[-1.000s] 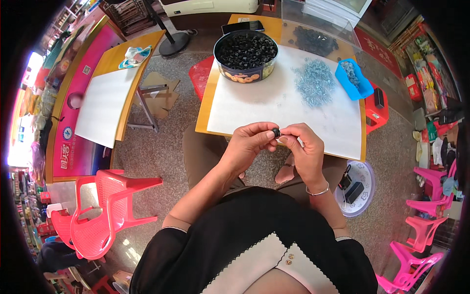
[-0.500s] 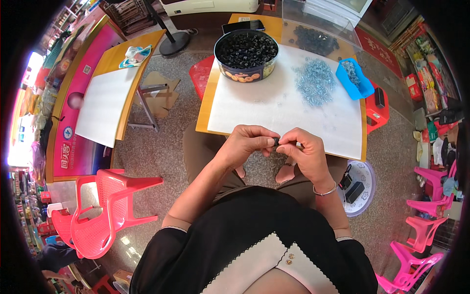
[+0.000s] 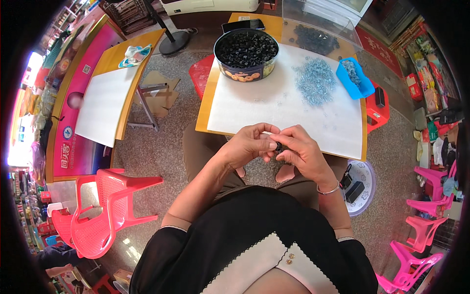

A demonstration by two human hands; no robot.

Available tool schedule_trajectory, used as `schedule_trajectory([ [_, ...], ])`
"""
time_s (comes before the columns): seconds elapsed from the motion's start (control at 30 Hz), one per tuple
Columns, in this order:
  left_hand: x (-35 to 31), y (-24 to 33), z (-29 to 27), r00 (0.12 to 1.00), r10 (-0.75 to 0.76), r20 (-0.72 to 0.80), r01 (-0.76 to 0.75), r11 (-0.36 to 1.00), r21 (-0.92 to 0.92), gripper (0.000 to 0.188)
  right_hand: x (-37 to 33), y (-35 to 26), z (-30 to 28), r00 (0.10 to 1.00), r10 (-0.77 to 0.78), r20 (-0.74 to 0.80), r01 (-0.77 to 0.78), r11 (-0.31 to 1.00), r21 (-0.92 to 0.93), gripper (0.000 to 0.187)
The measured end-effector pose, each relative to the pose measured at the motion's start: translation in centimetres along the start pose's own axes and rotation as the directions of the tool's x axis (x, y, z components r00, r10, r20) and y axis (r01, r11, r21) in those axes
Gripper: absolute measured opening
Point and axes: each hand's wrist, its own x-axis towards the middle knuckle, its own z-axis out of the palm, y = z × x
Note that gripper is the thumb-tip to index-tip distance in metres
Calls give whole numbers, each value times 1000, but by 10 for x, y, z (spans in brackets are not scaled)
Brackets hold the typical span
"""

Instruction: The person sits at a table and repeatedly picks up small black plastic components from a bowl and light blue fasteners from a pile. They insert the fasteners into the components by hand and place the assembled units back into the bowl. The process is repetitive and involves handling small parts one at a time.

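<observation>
Both my hands meet just off the near edge of the table, over my lap. My left hand [image 3: 250, 144] pinches a small round black part [image 3: 278, 146] between thumb and fingers. Against its other side my right hand [image 3: 301, 151] has its fingers curled, touching the part; whether they hold anything tiny besides is hidden. Farther off on the white-covered tabletop [image 3: 245, 115] stands a round tub [image 3: 247, 73] heaped with similar black parts. To its right lies a loose pile of small, shiny, pale-blue pieces [image 3: 316, 81]. A blue tray [image 3: 353, 85] beside the pile holds more of them.
Behind the tub lies a dark phone [image 3: 243, 25]. A clear bin [image 3: 318, 39] with black parts stands at the back right. Red stools flank the table [image 3: 203, 112]. A pale basin [image 3: 360, 191] sits on the floor at right, and a pink chair [image 3: 110, 206] at left.
My right hand has shifted slightly left and its fingers now reach over the black part. My left hand has barely moved. At lower left, another person's arm has come into view.
</observation>
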Motion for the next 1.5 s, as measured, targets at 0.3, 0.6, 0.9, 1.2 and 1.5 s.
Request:
schedule_trajectory([
  [0.3,0,7,0,999,-50,20,47,989,144,67,-6,-2,6,998,-54,24,55,997,-62,30],
  [0.6,3,-1,-3,994,-111,20,105,975,193,56,-16,10,21,989,-128,-70,113,976,-188,29],
  [0.9,-2,-19,4,989,-86,-117,123,926,357,26,-22,8,31,990,-76,-117,39,956,-292,40],
  [1.2,-2,-9,25,967,6,-254,102,906,411,25,-23,17,41,977,-70,-202,-5,938,-347,39],
  [1.5,13,-14,7,976,-80,-204,130,960,247,27,-10,26,27,959,-237,-153,138,867,-479,33],
])
